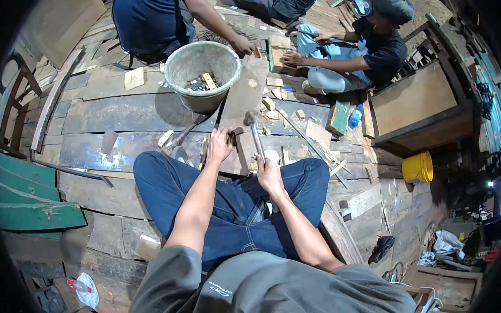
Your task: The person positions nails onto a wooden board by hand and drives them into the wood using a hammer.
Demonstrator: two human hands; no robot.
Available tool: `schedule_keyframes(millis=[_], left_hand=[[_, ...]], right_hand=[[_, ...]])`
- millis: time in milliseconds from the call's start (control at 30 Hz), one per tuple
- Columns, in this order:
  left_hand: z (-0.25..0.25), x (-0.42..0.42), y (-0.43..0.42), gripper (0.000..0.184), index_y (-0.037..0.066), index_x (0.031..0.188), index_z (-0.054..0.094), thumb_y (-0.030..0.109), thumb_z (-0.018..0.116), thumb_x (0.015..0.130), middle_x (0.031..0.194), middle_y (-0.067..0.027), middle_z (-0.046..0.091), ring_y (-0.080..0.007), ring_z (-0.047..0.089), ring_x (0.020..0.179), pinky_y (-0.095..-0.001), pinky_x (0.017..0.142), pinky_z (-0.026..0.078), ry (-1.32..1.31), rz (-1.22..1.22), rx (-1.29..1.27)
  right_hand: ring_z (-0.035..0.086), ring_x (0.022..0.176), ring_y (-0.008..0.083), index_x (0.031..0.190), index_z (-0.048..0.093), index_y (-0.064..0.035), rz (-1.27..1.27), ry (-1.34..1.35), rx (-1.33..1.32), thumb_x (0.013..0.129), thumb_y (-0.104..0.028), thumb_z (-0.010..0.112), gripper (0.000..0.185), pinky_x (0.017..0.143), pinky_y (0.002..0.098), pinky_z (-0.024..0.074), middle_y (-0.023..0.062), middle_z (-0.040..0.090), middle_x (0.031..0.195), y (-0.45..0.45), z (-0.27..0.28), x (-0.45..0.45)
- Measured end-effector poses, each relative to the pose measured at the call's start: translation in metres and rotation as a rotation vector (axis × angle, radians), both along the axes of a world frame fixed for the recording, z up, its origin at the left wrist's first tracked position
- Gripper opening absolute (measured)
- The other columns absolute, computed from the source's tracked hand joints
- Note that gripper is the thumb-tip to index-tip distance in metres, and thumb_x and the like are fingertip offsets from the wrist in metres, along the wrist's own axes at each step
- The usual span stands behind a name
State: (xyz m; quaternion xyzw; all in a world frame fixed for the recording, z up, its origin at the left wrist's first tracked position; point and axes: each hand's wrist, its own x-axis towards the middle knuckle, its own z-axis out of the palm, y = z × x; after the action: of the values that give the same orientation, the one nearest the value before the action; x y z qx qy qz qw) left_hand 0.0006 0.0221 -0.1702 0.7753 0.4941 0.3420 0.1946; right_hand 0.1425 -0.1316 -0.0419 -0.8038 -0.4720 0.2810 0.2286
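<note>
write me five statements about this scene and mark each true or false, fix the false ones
1. The left hand is at the edge of the dark board. True.
2. The hammer is in the left hand. False: the right hand has its grip on the hammer's handle.
3. The grey bucket has small pieces inside. True.
4. The yellow bucket stands left of the grey bucket in the view. False: the yellow bucket is off to the right.
5. The person in the cap is sitting down. True.
</note>
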Motion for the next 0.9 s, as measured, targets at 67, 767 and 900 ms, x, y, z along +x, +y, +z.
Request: schedule_keyframes(millis=[67, 767, 900], left_hand=[[-0.018, 0.002, -0.001, 0.028, 0.008, 0.104, 0.065, 0.009, 0.064, 0.076, 0.106, -0.0146, 0.065, -0.0386, 0.058, 0.103, -0.0489, 0.092, 0.044, -0.024, 0.063, 0.166], [0.03, 0.003, -0.012, 0.012, 0.007, 0.093, 0.058, 0.017, 0.06, 0.087, 0.096, -0.0139, 0.061, -0.0397, 0.053, 0.095, -0.0506, 0.083, 0.043, 0.004, -0.006, -0.016], [0.031, 0.002, -0.011, 0.022, 0.012, 0.108, 0.065, 0.019, 0.061, 0.087, 0.103, -0.0138, 0.061, -0.0367, 0.054, 0.101, -0.048, 0.086, 0.044, 0.094, -0.04, -0.024]], right_hand=[[0.062, 0.086, 0.0514, 0.093, 0.062, 0.0099, -0.014, 0.022, 0.048, 0.101, -0.042, 0.043, 0.056, 0.074, 0.0542, 0.0493, 0.037, 0.061, 0.081, 0.0, 0.002, 0.0], [0.038, 0.034, 0.015, 0.075, 0.05, -0.0074, -0.341, 0.584, -0.029, 0.1, -0.055, 0.042, 0.054, 0.032, 0.0331, 0.0289, 0.0006, 0.039, 0.048, 0.036, -0.002, 0.111], [0.023, 0.036, 0.0078, 0.075, 0.04, -0.0142, -0.453, 0.997, 0.143, 0.099, -0.055, 0.042, 0.047, 0.033, 0.0247, 0.0158, -0.0062, 0.024, 0.052, 0.079, -0.01, 0.181]])
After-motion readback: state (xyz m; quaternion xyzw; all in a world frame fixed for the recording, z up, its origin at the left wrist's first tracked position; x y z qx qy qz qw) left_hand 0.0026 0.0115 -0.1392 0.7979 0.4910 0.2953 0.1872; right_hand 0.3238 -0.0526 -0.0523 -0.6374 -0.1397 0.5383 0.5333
